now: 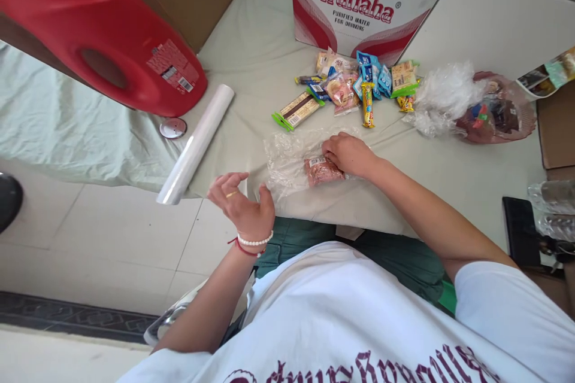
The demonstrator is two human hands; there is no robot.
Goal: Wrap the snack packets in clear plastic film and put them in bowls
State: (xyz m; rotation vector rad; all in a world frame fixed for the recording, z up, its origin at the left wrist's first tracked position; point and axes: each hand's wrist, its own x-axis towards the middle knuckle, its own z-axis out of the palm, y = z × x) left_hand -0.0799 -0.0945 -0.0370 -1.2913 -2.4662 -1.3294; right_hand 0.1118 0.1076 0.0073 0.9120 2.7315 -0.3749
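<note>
Head: packet (324, 173) near table edge (323, 215)

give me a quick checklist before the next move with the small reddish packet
1. Packet on clear film: ok, lying on it.
2. Film smooth: not ok, wrinkled.
3. Right hand at packet: ok, fingers over its upper edge.
4. Left hand free: ok, fingers apart, nothing visibly held.
5. White roll fully on table: not ok, near end seems to overhang.
6. Packet sealed: cannot tell, partly covered.

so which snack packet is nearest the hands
The reddish packet with a barcode label, on clear plastic film at the right hand; the other packets lie nearer the Wahaha carton.
</note>
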